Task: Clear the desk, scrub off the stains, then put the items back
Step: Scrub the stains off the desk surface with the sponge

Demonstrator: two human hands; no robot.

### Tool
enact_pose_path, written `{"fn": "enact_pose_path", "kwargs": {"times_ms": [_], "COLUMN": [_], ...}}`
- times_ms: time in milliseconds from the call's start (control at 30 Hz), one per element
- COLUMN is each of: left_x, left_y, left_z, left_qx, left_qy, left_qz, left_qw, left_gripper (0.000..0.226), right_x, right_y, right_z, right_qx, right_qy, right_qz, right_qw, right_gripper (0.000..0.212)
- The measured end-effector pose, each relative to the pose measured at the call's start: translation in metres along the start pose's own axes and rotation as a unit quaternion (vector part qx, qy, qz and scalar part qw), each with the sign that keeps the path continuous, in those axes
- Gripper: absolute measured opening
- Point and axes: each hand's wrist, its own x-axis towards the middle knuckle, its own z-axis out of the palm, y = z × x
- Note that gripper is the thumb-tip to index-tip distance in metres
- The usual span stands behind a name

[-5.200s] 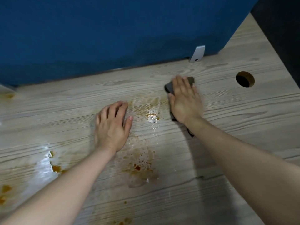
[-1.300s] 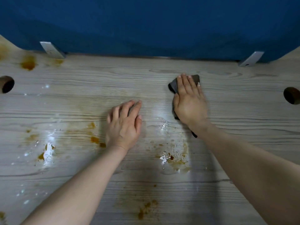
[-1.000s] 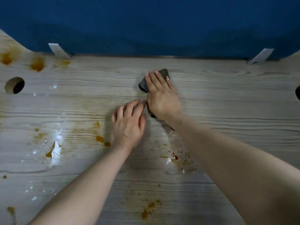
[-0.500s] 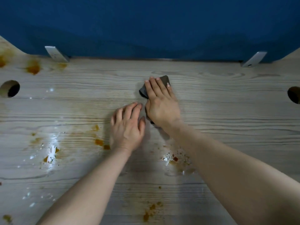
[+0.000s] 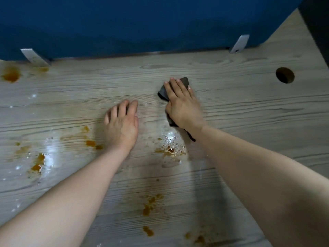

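Rightward slid right hand (image 5: 184,106), pressing dark (crumpled) cloth (image 5: 162,93).

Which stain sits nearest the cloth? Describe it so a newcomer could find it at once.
Start at the blue partition behind the wooden desk, then come forward to the right hand pressing the dark cloth. Just nearer the person than that hand lies the stain: an orange-brown blotch ringed with glistening wet droplets, unlike the drier specks nearer the front edge.
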Motion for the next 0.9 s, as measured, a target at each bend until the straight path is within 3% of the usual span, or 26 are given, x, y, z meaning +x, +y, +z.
{"fn": "enact_pose_path", "kwargs": {"times_ms": [333,533,733,833,900], "left_x": [-0.048,-0.048,-0.048,-0.049,-0.048], "left_y": [0.046,0.046,0.048,0.049,0.049], "left_z": [0.009,0.013,0.01,0.008,0.007], "left_qx": [-0.034,-0.041,-0.045,-0.045,-0.051], "left_qy": [-0.001,0.018,0.017,0.01,0.009], "left_qz": [-0.027,-0.03,-0.035,-0.035,-0.039], "left_qw": [0.999,0.999,0.998,0.998,0.998], "left_gripper": [0.044,0.047,0.049,0.047,0.047], "right_x": [-0.062,-0.062,-0.059,-0.067,-0.078], "right_y": [0.079,0.067,0.019,0.04,0.063], "right_z": [-0.018,-0.003,0.007,-0.005,-0.013], "right_qx": [0.0,-0.001,0.023,0.006,-0.001], "right_qy": [0.007,0.093,0.071,0.025,0.01], "right_qz": [0.103,0.129,0.034,0.0,0.022], "right_qw": [0.995,0.987,0.997,1.0,1.0], "right_gripper": [0.06,0.06,0.056,0.059,0.057]}}
